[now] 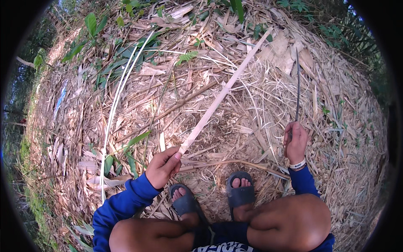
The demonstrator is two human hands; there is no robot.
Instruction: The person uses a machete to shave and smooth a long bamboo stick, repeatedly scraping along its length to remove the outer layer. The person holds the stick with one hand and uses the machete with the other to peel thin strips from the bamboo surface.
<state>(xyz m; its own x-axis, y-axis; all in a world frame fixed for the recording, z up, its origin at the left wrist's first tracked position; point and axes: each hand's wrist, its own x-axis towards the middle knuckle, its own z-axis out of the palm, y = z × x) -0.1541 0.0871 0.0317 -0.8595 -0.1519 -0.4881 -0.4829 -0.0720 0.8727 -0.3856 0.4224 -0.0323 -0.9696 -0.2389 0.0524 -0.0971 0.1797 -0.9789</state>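
Between the thumb and fingers of my left hand (163, 166) is the near end of a long, flat, pale bamboo strip (222, 93). The strip slants away to the upper right over the littered ground. My right hand (296, 140), off to the right, is closed round the lower end of a long knife (298, 84). Its thin dark blade points away from me, seen nearly edge-on; the fist hides the handle. Blade and strip are apart. Thin curly shavings (268, 94) lie on the ground between them.
Several thin pale strips (120, 86) lie lengthwise on the left. My sandalled feet (242, 194) are between my hands, with a dry stalk (252, 164) just beyond. Dry leaves cover the ground. Green plants (93, 28) stand at the far left, and a blue scrap (61, 97) lies at left.
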